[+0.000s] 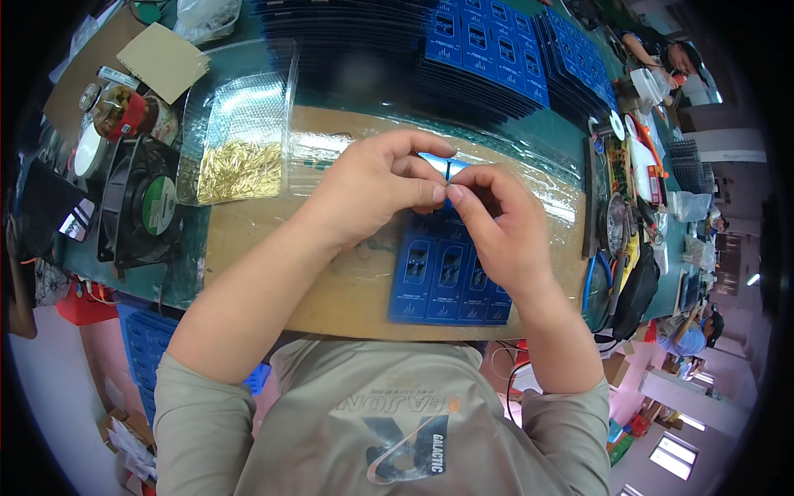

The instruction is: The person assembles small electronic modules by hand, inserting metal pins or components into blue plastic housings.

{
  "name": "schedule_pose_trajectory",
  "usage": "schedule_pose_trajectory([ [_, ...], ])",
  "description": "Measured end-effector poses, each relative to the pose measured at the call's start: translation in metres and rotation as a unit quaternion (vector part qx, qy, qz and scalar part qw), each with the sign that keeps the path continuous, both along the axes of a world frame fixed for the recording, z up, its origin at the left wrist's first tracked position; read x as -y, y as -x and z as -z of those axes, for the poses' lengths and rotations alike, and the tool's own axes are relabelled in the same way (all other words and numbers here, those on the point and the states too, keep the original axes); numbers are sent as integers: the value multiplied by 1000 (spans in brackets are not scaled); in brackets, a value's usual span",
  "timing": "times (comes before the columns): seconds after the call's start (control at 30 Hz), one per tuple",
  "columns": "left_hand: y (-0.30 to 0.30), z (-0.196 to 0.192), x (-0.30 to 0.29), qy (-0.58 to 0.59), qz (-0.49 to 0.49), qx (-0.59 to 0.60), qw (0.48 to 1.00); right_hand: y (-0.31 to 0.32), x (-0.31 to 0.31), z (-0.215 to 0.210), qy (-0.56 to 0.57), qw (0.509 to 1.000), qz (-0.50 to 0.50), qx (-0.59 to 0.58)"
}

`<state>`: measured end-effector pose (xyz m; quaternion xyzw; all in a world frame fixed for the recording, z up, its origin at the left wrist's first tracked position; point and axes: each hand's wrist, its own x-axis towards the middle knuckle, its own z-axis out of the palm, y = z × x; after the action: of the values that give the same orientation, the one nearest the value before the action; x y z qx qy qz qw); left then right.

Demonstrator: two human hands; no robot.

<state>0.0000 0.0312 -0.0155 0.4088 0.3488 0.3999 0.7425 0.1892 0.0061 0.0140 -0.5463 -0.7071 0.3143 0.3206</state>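
Note:
My left hand (pixel 368 183) and my right hand (pixel 503 227) meet fingertip to fingertip over the brown work board. Thumb and fingers of each are pinched together. Whatever sits between them is too small and too covered to make out; a thin dark upright line (pixel 447 169) shows just above the fingertips. Below them lies a blue circuit board panel (pixel 451 304) with repeated printed sections and dark parts. Its far end is partly hidden by my hands. Left of my left hand stands a clear plastic tray (pixel 289 107) with a heap of gold-coloured pins (pixel 240 169).
Tall stacks of blue panels (pixel 488 58) line the back. At left are a black fan (pixel 136 198), a jar (pixel 116 112) and a piece of cardboard (pixel 163 62). Pliers and other tools (pixel 628 273) crowd the right. Another person (pixel 662 54) sits at the far right.

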Motion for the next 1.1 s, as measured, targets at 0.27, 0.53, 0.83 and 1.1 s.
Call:
schedule_pose_trajectory([
  [0.27,2,9,-4,19,-49,29,998,-3,12,1,59,998,4,-5],
  [0.53,3,6,-5,5,-67,14,998,-15,55,16,-171,929,-270,185],
  [0.83,4,12,-6,0,-62,17,998,-12,57,14,-184,917,-282,215],
  [1.1,4,11,-6,4,-59,30,998,-9,47,15,-144,952,-218,157],
])
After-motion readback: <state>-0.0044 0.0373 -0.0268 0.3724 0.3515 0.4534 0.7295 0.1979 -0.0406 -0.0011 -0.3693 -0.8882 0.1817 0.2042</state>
